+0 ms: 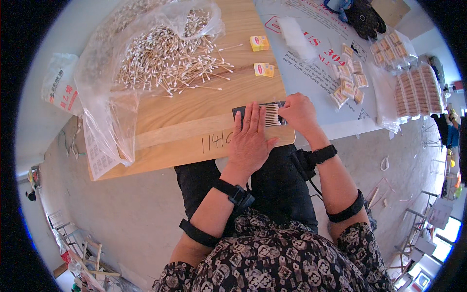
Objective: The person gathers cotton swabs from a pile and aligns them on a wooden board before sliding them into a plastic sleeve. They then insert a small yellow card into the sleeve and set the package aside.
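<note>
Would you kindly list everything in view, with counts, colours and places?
Tabletop: one, brown wood, centre
Swab pile: too many to count, white-tipped, upper left
Clear bag: one, colourless, around the pile
Printed bag: one, white and red, far left
Yellow packs: two, yellow, tabletop's right
Strip: one, black, tabletop's near-right edge
Swab row: one, pale, on the strip
Printed sheet: one, grey, right of tabletop
Packets: several, pale and yellow, on the sheet
Large packs: two, brownish, far right
Patterned bag: one, dark, top right
Background clutter: several, mixed, rim
Trousers: one, dark, below tabletop
Shirt: one, black patterned, bottom
Arm straps: four, black, two per side
Left hand: one, bare, flat across strip
Right hand: one, bare, at strip's right end
</note>
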`<action>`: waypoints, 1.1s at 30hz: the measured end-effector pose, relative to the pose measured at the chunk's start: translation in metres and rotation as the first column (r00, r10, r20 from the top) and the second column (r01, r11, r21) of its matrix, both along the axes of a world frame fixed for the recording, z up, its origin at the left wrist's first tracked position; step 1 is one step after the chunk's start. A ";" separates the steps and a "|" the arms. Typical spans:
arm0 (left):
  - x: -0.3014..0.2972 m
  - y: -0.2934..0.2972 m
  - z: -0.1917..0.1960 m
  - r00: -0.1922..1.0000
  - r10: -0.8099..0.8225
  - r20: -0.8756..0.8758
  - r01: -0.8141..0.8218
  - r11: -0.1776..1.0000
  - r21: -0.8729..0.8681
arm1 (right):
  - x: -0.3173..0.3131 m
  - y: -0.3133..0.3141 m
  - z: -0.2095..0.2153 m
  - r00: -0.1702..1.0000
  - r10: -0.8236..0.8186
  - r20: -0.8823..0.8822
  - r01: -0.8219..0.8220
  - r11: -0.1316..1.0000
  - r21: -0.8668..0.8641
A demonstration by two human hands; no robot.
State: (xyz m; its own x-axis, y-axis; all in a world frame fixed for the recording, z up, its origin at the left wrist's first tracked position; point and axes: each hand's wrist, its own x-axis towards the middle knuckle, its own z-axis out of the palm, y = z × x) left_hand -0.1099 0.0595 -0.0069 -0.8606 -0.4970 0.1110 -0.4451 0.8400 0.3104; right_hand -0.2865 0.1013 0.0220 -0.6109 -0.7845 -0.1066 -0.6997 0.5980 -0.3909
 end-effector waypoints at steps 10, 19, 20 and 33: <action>-0.017 0.009 -0.002 0.998 0.040 -0.054 -0.038 0.998 0.044 | -0.001 0.000 0.003 0.993 0.001 0.119 0.002 1.000 -0.029; -0.027 0.005 -0.011 0.956 0.119 -0.267 -0.046 0.963 0.264 | -0.015 0.034 -0.034 0.969 -0.212 0.127 0.247 0.817 -0.521; -0.025 0.002 -0.018 0.863 0.229 -0.451 -0.034 0.916 0.399 | -0.015 0.042 -0.042 0.925 -0.354 0.139 0.334 0.579 -0.744; -0.058 0.002 -0.023 0.519 0.674 -0.526 0.254 0.466 0.847 | 0.017 0.032 -0.060 0.051 0.189 0.981 0.914 0.386 -0.122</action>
State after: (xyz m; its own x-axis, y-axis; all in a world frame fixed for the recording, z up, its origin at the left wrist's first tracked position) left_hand -0.1679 0.0620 -0.0302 -0.4823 -0.8751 0.0395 0.2361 -0.0864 0.9679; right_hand -0.2691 0.1329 -0.0377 -0.7053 -0.5152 -0.4869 0.6683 -0.2542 -0.6991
